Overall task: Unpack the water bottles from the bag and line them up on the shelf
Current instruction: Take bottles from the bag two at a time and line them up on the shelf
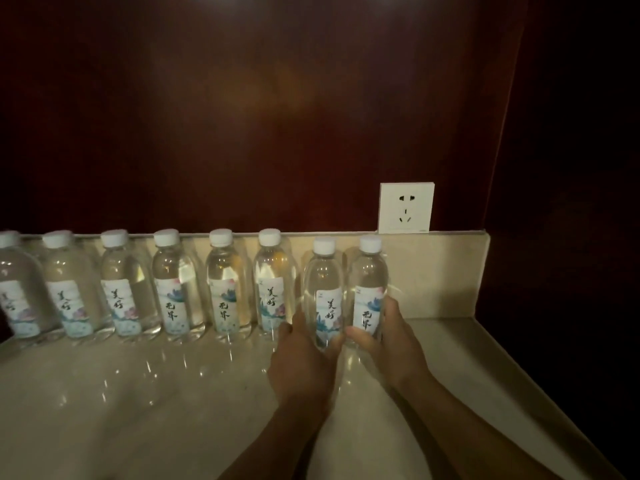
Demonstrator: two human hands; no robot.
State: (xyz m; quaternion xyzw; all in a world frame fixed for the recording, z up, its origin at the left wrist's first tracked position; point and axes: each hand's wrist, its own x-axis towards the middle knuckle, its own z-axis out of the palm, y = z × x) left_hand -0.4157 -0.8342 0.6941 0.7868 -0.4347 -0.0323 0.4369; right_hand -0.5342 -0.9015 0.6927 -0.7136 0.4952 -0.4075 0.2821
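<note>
At the right end of the row of bottles [166, 285], the left hand [304, 355] and right hand [391, 344] are each gripping one upright bottle — probably just touching the shelf [138, 393] — side by side.

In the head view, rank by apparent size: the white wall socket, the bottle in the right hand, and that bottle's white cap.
1. Clear plastic bottle in right hand
2. White square wall socket
3. White cap
</note>
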